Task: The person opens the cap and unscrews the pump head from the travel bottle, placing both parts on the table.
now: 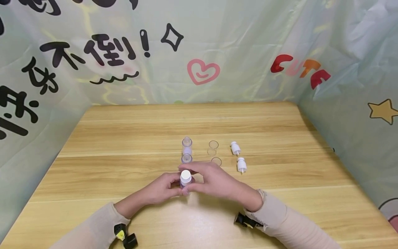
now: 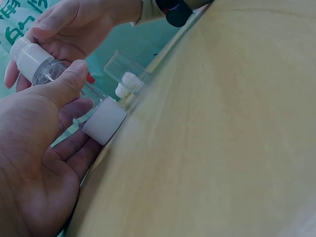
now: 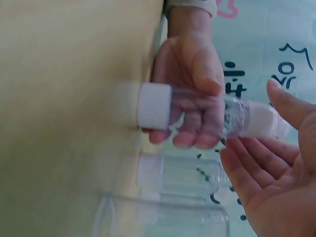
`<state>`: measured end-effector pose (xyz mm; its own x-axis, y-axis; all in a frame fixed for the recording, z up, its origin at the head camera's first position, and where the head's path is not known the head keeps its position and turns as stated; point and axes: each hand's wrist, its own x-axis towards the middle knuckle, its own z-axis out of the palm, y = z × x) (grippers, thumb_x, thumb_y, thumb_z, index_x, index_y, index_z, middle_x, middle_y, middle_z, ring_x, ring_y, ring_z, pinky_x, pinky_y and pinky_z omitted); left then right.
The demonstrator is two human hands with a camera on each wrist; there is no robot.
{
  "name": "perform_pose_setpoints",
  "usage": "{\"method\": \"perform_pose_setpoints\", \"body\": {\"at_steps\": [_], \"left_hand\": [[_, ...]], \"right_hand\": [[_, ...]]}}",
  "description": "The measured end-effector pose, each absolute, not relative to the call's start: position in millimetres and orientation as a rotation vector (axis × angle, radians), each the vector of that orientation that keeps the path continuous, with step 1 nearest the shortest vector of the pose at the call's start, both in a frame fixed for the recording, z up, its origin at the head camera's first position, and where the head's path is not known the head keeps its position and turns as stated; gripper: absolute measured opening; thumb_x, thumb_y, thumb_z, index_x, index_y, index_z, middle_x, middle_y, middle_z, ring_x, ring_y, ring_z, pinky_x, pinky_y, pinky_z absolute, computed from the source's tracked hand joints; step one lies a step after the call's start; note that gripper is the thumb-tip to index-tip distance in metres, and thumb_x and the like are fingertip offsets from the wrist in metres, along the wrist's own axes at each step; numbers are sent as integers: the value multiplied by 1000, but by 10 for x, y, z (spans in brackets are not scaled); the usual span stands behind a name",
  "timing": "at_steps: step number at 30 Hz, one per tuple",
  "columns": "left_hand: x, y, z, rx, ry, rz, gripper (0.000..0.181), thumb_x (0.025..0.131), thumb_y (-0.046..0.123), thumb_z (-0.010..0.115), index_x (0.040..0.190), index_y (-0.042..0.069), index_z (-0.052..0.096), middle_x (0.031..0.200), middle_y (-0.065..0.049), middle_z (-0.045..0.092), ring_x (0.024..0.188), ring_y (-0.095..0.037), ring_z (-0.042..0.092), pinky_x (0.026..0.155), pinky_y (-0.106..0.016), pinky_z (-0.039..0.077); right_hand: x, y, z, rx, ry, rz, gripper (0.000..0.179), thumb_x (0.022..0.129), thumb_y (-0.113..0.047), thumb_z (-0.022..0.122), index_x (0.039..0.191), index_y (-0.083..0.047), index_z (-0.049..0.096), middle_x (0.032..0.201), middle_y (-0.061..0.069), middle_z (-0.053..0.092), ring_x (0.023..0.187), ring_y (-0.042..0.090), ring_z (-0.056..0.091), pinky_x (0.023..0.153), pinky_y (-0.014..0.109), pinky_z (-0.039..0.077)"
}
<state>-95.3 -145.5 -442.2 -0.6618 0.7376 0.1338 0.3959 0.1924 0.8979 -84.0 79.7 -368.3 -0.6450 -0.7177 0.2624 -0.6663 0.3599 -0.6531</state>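
A small clear bottle [image 3: 200, 111] with a white base stands upright on the table, a white pump top [image 1: 186, 176] on its neck. My left hand [image 1: 160, 189] holds the bottle's body between thumb and fingers. Around the pump top, my right hand [image 1: 214, 181] has its thumb and fingers spread apart. The right wrist view shows that hand [image 3: 281, 173] beside the top with relaxed fingers, and a gap shows between thumb and top.
Beyond the hands stand two more clear bottles [image 1: 187, 158] without tops. To their right are several clear caps [image 1: 216, 158], seen as thin rings. Two white pump heads [image 1: 241, 165] lie farther right. A printed curtain [image 1: 242, 52] surrounds the table's back and sides.
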Motion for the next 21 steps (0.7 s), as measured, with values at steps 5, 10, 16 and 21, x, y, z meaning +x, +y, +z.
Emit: {"method": "perform_pose_setpoints", "body": {"at_steps": [5, 10, 16, 21], "left_hand": [[-953, -1450, -4424, 1100, 2147, 1461, 30, 95, 15, 66, 122, 3, 64, 124, -8, 65, 116, -18, 59, 100, -32, 48], [-940, -1447, -4402, 1100, 2140, 1472, 31, 95, 21, 67, 121, 4, 64, 120, -7, 67, 113, -17, 61, 99, -31, 49], [-938, -1450, -4397, 1093, 2135, 1478, 28, 94, 19, 68, 118, 4, 64, 117, -7, 68, 109, -16, 63, 97, -31, 50], [-941, -1452, -4401, 1076, 2144, 1462, 29, 93, 22, 70, 118, 7, 65, 126, -8, 64, 114, -17, 61, 99, -30, 48]], "right_hand": [[-807, 742, -3726, -1334, 2600, -1159, 52, 85, -40, 74, 128, -14, 62, 122, -4, 66, 115, 9, 59, 99, 27, 47], [-804, 729, -3736, -1333, 2627, -1163, 42, 85, -32, 76, 123, -15, 64, 118, -5, 68, 111, 7, 60, 94, 26, 50], [-819, 744, -3733, -1311, 2605, -1176, 35, 87, -27, 76, 118, -17, 66, 112, -7, 69, 103, 3, 61, 87, 28, 53], [-839, 775, -3727, -1283, 2519, -1212, 31, 90, -27, 72, 119, -18, 66, 111, -9, 68, 101, 1, 61, 88, 31, 54]]}}
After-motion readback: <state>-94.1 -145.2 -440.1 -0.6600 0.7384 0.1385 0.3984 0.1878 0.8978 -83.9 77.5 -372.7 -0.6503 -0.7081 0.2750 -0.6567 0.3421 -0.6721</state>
